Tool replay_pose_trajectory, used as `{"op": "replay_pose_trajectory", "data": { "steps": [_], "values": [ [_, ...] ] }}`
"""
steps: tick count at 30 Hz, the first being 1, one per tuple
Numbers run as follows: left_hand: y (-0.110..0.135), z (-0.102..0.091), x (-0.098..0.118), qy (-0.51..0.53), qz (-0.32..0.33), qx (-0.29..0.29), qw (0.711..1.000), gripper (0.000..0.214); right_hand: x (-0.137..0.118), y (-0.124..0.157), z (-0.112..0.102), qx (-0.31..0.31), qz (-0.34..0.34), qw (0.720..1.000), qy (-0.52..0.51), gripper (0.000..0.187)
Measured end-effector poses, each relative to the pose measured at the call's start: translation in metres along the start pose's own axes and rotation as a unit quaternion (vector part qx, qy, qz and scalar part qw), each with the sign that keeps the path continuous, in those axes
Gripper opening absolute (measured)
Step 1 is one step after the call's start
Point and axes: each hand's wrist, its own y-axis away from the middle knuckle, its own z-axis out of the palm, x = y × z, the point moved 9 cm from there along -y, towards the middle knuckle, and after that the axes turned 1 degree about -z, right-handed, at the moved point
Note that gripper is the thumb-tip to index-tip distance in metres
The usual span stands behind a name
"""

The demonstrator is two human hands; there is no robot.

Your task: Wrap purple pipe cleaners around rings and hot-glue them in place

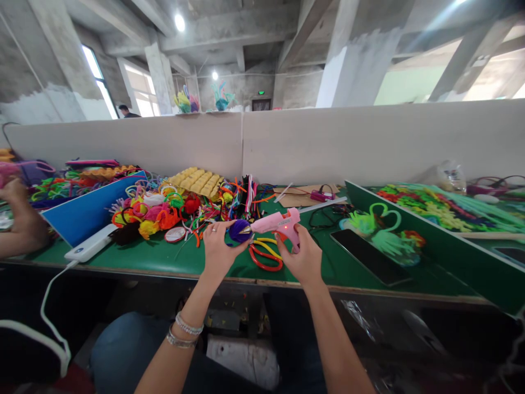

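Note:
My left hand [219, 247] is closed around a dark purple, rounded piece [238, 232], whose exact kind I cannot make out. My right hand [302, 253] grips a pink hot glue gun [276, 221] by its handle, and a small red light glows on its side. The glue gun's nozzle points left and meets or nearly meets the purple piece; I cannot tell whether they touch. Just below the gun, red and yellow loops [266, 266] that look like scissor handles lie on the green tabletop [229, 269].
Left lies a pile of colourful fuzzy pieces [158, 216] by a blue divider [98, 208] and white power strip [91, 243]. Right are a black phone [369, 256], light green fuzzy pieces [389, 241] and a green divider [430, 246]. A co-worker's arm [20, 219] shows far left.

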Motion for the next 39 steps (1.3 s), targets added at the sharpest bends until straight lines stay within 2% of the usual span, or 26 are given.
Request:
{"op": "replay_pose_trajectory", "data": {
  "steps": [3, 6, 11, 39],
  "values": [
    [0.001, 0.000, 0.006, -0.069, 0.058, 0.011, 0.996, 0.045, -0.002, 0.000, -0.001, 0.010, -0.011, 1.000, 0.003, 0.031],
    [0.004, 0.003, 0.012, -0.162, 0.123, 0.019, 0.979, 0.046, -0.005, 0.000, -0.002, 0.015, -0.024, 1.000, -0.006, 0.030],
    [0.006, 0.003, 0.018, -0.203, 0.168, 0.036, 0.964, 0.045, -0.007, 0.000, -0.002, 0.013, -0.032, 0.999, -0.012, 0.029],
    [0.006, -0.002, 0.018, -0.197, 0.168, 0.061, 0.964, 0.045, -0.006, -0.002, -0.006, 0.021, -0.042, 0.999, 0.005, 0.025]
  ]
}}
